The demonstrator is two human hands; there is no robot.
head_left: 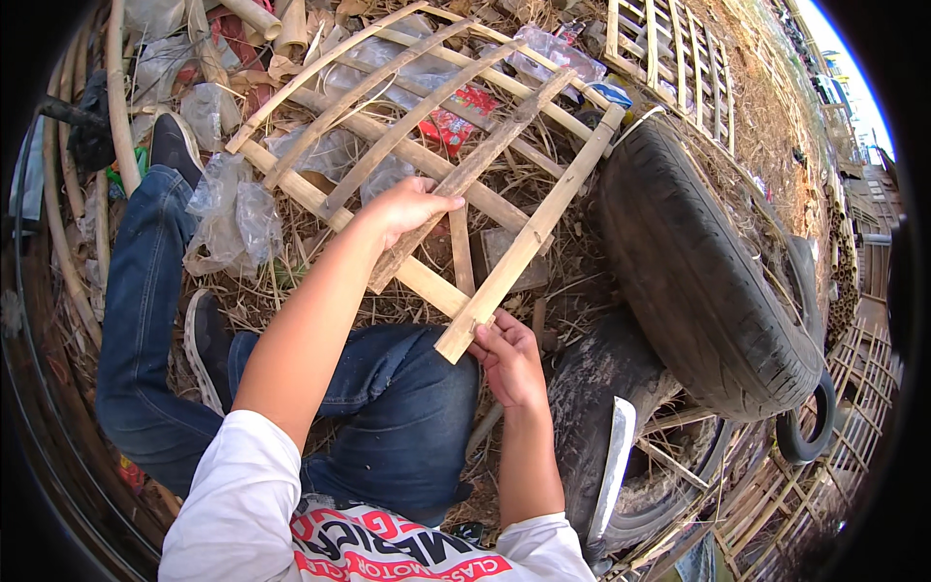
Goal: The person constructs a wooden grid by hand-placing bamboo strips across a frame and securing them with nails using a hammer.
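A bamboo lattice panel (349,218) of crossed, slightly bowed strips lies in front of me. My left hand (400,207) is closed around a darker, weathered bamboo strip (499,145) near its lower end, thumb on top. This strip slants up to the right across the panel. Along the panel's right side runs a pale bamboo strip (543,228). At its near end my right hand (509,361) pinches the corner where it crosses the near strip. The fingers under the corner are partly hidden.
An upright worn tyre (708,262) stands close on the right, another tyre (601,417) lying below it. More bamboo lattice (679,58) is at the far right. Plastic bags (233,209) and a red wrapper (456,118) litter the straw-covered ground. Bamboo poles (121,107) lie left.
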